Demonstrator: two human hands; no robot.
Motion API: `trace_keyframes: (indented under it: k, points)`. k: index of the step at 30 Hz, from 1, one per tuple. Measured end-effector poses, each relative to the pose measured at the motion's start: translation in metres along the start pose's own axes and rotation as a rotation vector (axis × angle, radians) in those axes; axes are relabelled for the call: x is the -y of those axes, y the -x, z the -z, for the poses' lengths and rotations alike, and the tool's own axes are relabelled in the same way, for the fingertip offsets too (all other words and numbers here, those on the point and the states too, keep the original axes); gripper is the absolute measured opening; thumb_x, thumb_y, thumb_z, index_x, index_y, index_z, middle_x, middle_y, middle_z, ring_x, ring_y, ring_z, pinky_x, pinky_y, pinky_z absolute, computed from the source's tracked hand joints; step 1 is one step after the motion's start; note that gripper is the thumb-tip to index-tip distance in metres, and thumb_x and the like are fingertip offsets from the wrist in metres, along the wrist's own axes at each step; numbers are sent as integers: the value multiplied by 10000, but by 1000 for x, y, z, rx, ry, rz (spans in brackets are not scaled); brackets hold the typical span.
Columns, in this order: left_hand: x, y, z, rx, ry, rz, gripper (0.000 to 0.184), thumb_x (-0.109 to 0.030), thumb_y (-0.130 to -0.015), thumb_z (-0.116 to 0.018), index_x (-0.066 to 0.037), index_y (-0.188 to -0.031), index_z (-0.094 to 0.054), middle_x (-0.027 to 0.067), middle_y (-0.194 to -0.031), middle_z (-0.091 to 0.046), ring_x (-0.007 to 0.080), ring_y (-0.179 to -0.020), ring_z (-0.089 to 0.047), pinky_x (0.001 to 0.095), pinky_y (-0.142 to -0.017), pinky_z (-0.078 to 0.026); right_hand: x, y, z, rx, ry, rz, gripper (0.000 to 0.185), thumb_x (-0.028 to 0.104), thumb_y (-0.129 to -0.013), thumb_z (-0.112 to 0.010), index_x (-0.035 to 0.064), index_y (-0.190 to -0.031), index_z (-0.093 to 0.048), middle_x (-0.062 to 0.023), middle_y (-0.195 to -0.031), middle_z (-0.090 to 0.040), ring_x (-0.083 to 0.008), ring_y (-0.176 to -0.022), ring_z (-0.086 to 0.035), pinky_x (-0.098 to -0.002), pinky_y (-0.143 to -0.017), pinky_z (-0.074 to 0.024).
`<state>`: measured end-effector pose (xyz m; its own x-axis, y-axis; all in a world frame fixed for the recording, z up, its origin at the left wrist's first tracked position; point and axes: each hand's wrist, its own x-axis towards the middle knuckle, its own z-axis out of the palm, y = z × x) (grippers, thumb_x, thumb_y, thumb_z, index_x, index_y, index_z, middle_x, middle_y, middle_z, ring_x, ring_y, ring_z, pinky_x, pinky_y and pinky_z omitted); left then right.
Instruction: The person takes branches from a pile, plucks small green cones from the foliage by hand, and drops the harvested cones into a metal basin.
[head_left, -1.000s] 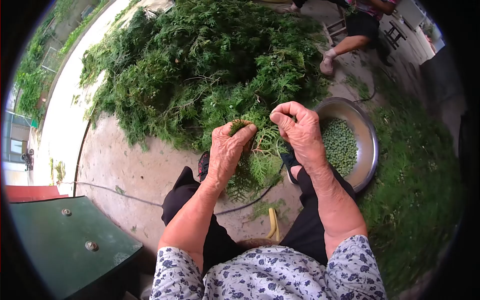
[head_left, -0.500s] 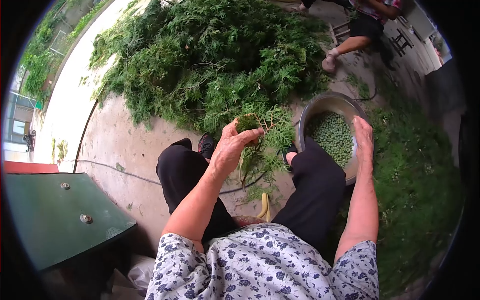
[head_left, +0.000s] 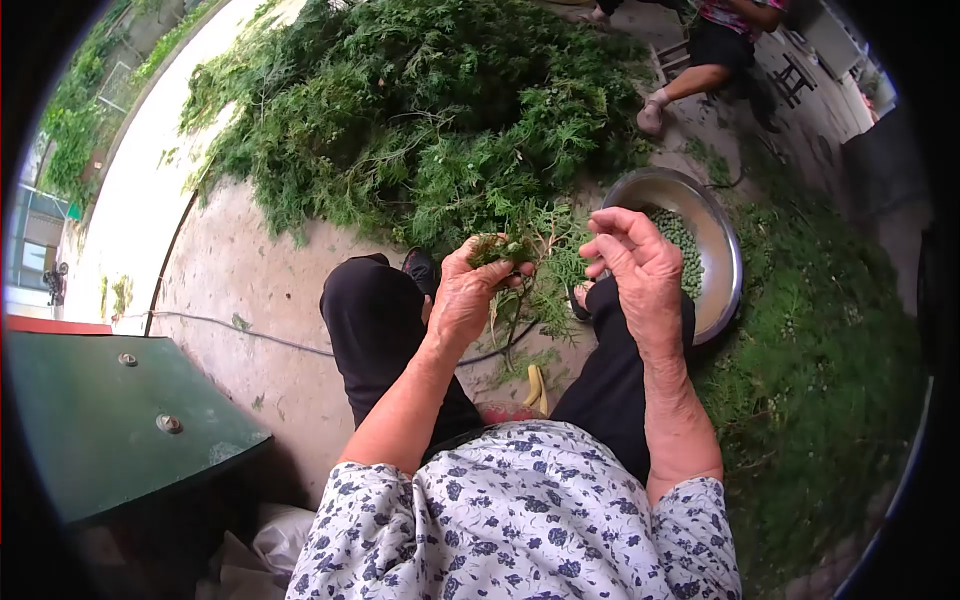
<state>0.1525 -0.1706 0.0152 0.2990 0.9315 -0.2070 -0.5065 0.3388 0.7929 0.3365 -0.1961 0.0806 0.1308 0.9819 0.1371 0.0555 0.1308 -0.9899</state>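
My left hand [head_left: 470, 292] is closed round a green leafy sprig [head_left: 550, 262], whose fronds spread out to the right and hang below the fingers. To its right, my right hand [head_left: 640, 268] is raised with fingers curved and apart, and nothing shows between them. Behind that hand stands a metal bowl [head_left: 722, 270] beside my right knee. Small green cones [head_left: 682, 245] lie in the bowl, partly hidden by the hand.
A large heap of green branches [head_left: 400, 130] lies ahead. More greenery [head_left: 810, 370] covers the ground at the right. A green box-like surface [head_left: 130, 420] stands at the left, and a cable [head_left: 250, 341] crosses the floor. Another person's leg [head_left: 690, 84] and a stool [head_left: 790, 80] are at the upper right.
My right hand went out over the bowl half a second ago and has come back left, near the sprig. My left hand keeps hold of the sprig.
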Motion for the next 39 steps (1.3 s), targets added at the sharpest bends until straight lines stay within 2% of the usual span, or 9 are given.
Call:
trace_keyframes:
  k: [3, 5, 9, 19, 21, 27, 29, 35, 39]
  points:
    - [1, 15, 9, -70, -13, 16, 248, 35, -808, -555, 11, -1054, -548, 94, -953, -620, 155, -769, -614, 235, -633, -478, -17, 16, -42, 55, -38, -155, 306, -27, -791, -580, 32, -1089, -544, -52, -931, -563, -63, -599, -563, -196, -519, -470]
    - [1, 24, 16, -56, 54, 9, 266, 40, -802, -576, -5, -1064, -553, 68, -906, -622, 160, -746, -613, 241, -607, -477, -24, 21, -57, 136, 193, -76, 375, -31, -754, -603, 43, -1114, -530, -76, -946, -561, -66, -565, -541, -213, -509, -454]
    - [9, 36, 20, -188, -35, -43, 291, 43, -776, -594, -21, -1058, -562, 50, -898, -625, 112, -711, -588, 222, -565, -458, -53, 28, -73, 133, 260, -75, 427, -41, -734, -604, 60, -1142, -524, -79, -795, -596, -93, -529, -525, -250, -517, -455]
    - [37, 49, 32, -240, 31, 71, 168, -1, -754, -646, 3, -919, -613, 50, -841, -623, 117, -692, -589, 212, -506, -480, -73, 57, -67, 60, 56, -146, 278, -53, -752, -581, 34, -1014, -548, -42, -732, -588, -68, -591, -559, -231, -515, -456]
    - [35, 51, 37, -212, -70, 68, 117, -35, -760, -658, 4, -866, -630, 49, -844, -626, 110, -707, -586, 219, -507, -469, -73, 62, -64, 189, 315, -97, 271, -58, -740, -591, 36, -993, -564, -63, -779, -601, -104, -593, -572, -246, -525, -456]
    - [34, 55, 43, -221, -102, 131, 104, -96, -772, -671, -26, -843, -642, -8, -784, -609, 64, -682, -521, 217, -561, -407, -85, 76, -74, 52, 289, 164, 241, -57, -743, -593, 37, -964, -573, -71, -801, -608, -101, -574, -560, -252, -518, -442]
    - [37, 55, 43, -207, -114, 129, 118, -90, -783, -661, -35, -886, -643, -18, -778, -605, 54, -658, -498, 213, -568, -404, -87, 80, -76, -2, 154, -128, 197, -43, -776, -576, 35, -957, -565, -46, -792, -612, -58, -562, -534, -213, -498, -427]
    - [37, 59, 36, -192, -127, 66, 117, -130, -799, -655, -44, -877, -639, -50, -761, -574, 37, -664, -454, 196, -583, -354, -70, 61, -74, 22, -266, -538, 166, 49, -807, -592, 14, -964, -547, -9, -781, -600, -47, -530, -499, -174, -473, -414]
    - [35, 64, 29, -155, -208, -35, 107, -132, -820, -636, -41, -877, -636, -41, -778, -587, 37, -682, -474, 200, -603, -382, -84, 64, -70, 32, -100, -494, 218, 91, -821, -595, 5, -1012, -535, -10, -787, -574, -37, -613, -522, -162, -514, -415]
